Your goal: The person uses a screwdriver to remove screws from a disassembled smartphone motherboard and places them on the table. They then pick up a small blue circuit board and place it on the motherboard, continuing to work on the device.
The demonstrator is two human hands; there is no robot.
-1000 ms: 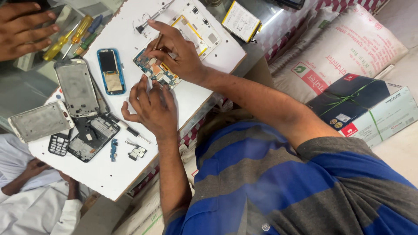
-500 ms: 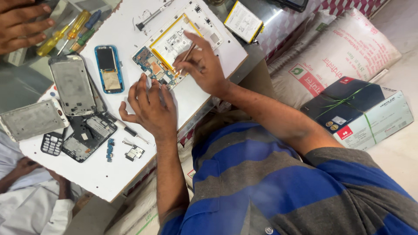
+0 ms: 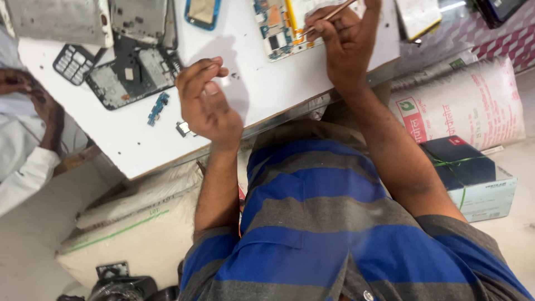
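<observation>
Right hand [image 3: 348,47] pinching thin tool [image 3: 329,14] over circuit board [image 3: 273,28], left hand [image 3: 209,103] loosely curled, empty.

White sack [image 3: 468,103], blue-white box [image 3: 471,178]

Between your left hand [image 3: 207,103] and your right hand [image 3: 341,40] the white bench [image 3: 262,83] lies bare, so a hand can pass there. Left of your left hand, a blue connector strip [image 3: 158,108], an opened phone body [image 3: 131,72] and a keypad [image 3: 74,61] crowd the surface. A circuit board [image 3: 273,28] sits just beside your right hand.
</observation>
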